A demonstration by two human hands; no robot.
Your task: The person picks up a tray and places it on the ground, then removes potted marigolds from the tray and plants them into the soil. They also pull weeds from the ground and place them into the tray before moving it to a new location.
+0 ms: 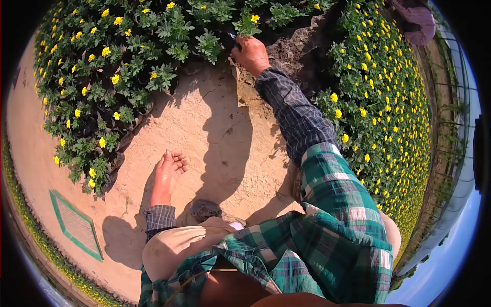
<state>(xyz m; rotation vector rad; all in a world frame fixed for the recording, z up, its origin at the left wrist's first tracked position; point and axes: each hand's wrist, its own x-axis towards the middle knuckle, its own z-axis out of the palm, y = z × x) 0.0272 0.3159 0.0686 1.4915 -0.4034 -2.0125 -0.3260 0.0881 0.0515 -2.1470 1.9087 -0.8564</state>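
Note:
My right hand (250, 54) reaches forward to the edge of the flower bed, its fingers bent and closed beside a marigold plant (246, 26) with one yellow flower. What lies between those fingers is mostly hidden by the hand and dark shade; a small shiny bit shows at the fingertips. Low over the bare ground, my left hand (170, 173) hangs with its palm partly turned up. Its fingers are loosely curled and apart, and they hold nothing.
Yellow marigolds (115, 79) grow densely at the left, and another marigold bed (378, 102) fills the right. Dry brown soil (299, 51) lies beyond my right wrist. A green-framed mesh tray (76, 225) lies on the left ground. Part of another person (420, 23) shows at the top right.

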